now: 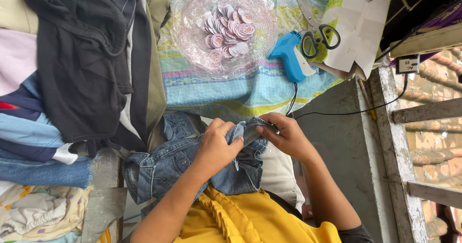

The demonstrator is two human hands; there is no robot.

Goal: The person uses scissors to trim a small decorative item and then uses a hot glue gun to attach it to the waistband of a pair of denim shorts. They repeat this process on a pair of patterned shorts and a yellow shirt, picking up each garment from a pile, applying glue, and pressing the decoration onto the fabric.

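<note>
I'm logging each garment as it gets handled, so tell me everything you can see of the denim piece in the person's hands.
The denim piece is a small garment of faded blue denim with stitched seams, pocket-like panels and a few metal buttons. It lies crumpled and bunched in the person's lap, over a yellow garment. The left hand grips a fold of it from above, and the right hand pinches its upper edge between the fingers. Its far edge reaches the patterned cloth.

Blue denim garment (183, 163), yellow cloth (250, 219)
</note>
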